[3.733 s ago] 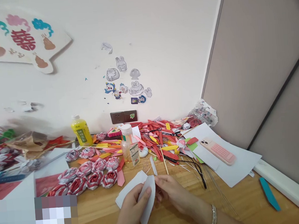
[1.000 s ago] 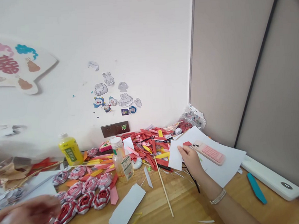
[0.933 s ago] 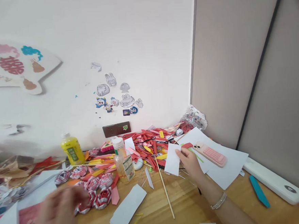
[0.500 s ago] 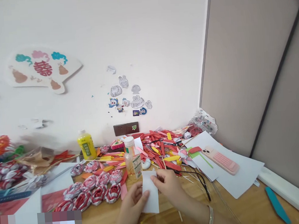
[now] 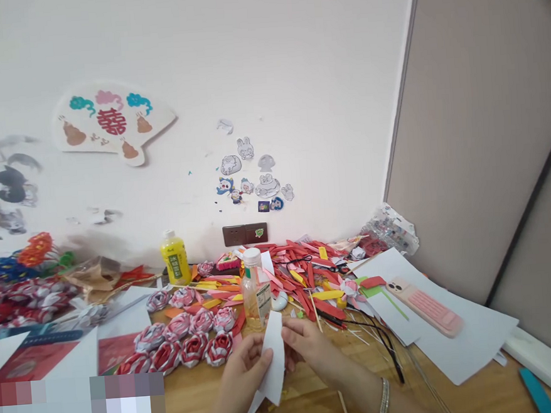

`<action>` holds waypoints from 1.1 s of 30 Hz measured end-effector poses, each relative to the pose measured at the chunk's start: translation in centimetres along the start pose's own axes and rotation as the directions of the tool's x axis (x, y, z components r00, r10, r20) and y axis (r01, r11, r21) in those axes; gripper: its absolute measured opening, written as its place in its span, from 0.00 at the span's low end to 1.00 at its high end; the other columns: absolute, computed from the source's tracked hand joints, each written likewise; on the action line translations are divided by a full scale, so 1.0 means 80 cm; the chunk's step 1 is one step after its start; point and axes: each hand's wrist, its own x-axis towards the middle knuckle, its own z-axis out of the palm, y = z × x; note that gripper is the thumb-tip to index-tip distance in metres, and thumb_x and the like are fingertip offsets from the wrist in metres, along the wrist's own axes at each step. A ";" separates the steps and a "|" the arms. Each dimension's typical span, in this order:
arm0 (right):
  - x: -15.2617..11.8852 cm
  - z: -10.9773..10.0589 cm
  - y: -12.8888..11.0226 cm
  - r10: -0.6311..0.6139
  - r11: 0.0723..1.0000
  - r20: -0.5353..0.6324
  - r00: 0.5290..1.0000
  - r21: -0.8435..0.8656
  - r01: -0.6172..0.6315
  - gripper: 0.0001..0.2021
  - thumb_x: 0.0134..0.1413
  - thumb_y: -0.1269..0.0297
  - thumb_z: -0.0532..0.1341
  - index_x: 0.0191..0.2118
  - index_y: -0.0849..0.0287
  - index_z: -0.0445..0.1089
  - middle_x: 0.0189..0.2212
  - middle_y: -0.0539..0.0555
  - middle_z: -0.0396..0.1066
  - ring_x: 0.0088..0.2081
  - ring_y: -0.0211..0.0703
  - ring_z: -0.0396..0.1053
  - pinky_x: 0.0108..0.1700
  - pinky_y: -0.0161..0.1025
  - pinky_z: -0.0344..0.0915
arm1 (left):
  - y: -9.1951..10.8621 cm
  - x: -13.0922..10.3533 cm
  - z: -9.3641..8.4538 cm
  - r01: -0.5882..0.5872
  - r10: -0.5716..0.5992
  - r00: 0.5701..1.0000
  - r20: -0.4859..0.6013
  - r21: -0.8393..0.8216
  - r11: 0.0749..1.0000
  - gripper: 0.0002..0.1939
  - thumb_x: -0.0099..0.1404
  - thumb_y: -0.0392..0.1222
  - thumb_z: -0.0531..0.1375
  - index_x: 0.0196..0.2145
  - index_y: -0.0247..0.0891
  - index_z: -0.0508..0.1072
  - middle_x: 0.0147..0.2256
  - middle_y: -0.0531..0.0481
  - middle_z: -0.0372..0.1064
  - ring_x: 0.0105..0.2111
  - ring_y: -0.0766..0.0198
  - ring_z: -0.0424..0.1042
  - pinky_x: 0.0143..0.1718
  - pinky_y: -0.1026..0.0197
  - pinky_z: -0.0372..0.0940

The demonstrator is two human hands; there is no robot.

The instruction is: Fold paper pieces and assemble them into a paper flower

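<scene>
At the near edge of the bench [image 5: 185, 398], one corner of the view is masked by blurred blocks, and the right fingertips are partly hidden behind the white paper [image 5: 274, 357]. Beyond, a pale wall [image 5: 293, 60] is hung with cutouts. The paper, narrow and slightly curved, is pinched by the left hand [image 5: 248, 362] and steadied by the right hand [image 5: 308, 346].

Both hands, the left [image 5: 249, 367] and the right [image 5: 308, 346], are bare. A silvery, glittering bracelet [image 5: 383, 402] of narrow, close-set bands circles the wrist just behind the right hand. The forearms behind both hands are bare too, with no sleeve visible on either.
</scene>
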 end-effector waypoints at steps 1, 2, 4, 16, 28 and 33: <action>0.000 0.000 -0.001 -0.014 0.999 -0.018 1.000 -0.039 0.013 0.21 0.46 0.48 0.58 0.34 0.65 0.66 0.19 0.47 0.61 0.18 0.30 0.58 0.20 0.29 0.54 | -0.002 -0.001 0.002 -0.009 0.009 1.000 0.017 0.003 1.000 0.19 0.44 0.53 0.64 0.29 0.36 0.71 0.24 0.49 0.73 0.27 0.59 0.71 0.30 0.60 0.65; 0.000 0.000 -0.001 -0.025 0.997 -0.043 0.999 -0.071 0.022 0.21 0.46 0.48 0.59 0.34 0.65 0.66 0.19 0.47 0.60 0.18 0.30 0.57 0.19 0.28 0.53 | -0.004 -0.003 0.003 -0.024 0.024 0.999 0.026 0.008 1.000 0.20 0.46 0.54 0.63 0.30 0.36 0.71 0.26 0.48 0.74 0.28 0.59 0.71 0.30 0.60 0.65; 0.001 0.001 0.000 -0.039 0.994 -0.101 0.994 -0.102 0.029 0.20 0.46 0.48 0.59 0.33 0.65 0.66 0.19 0.46 0.59 0.18 0.29 0.55 0.19 0.28 0.52 | -0.006 -0.006 0.007 -0.061 0.060 0.998 0.035 0.017 0.998 0.20 0.49 0.55 0.61 0.33 0.36 0.70 0.29 0.46 0.74 0.32 0.57 0.71 0.32 0.60 0.64; 0.001 0.010 0.008 -0.055 0.991 -0.325 0.944 -0.135 0.011 0.17 0.43 0.51 0.61 0.25 0.64 0.64 0.19 0.46 0.59 0.21 0.32 0.56 0.22 0.30 0.53 | -0.014 -0.015 0.020 -0.032 0.027 0.995 0.096 0.050 0.998 0.19 0.48 0.53 0.62 0.33 0.36 0.68 0.29 0.47 0.71 0.33 0.57 0.70 0.35 0.58 0.64; -0.003 0.015 0.002 0.016 0.998 -0.387 0.922 -0.050 -0.038 0.14 0.41 0.55 0.63 0.24 0.63 0.67 0.19 0.49 0.65 0.22 0.35 0.60 0.23 0.31 0.56 | -0.005 -0.019 0.024 0.067 -0.074 0.990 0.124 0.056 0.996 0.17 0.47 0.54 0.61 0.24 0.38 0.65 0.18 0.54 0.66 0.20 0.63 0.67 0.22 0.63 0.58; -0.005 0.014 0.001 0.000 0.997 -0.377 0.926 -0.076 -0.031 0.13 0.43 0.56 0.62 0.25 0.64 0.67 0.19 0.48 0.64 0.22 0.34 0.60 0.24 0.31 0.56 | -0.005 -0.019 0.023 0.083 -0.094 0.990 0.109 0.096 0.992 0.15 0.48 0.53 0.60 0.23 0.39 0.63 0.17 0.55 0.67 0.18 0.64 0.66 0.21 0.64 0.58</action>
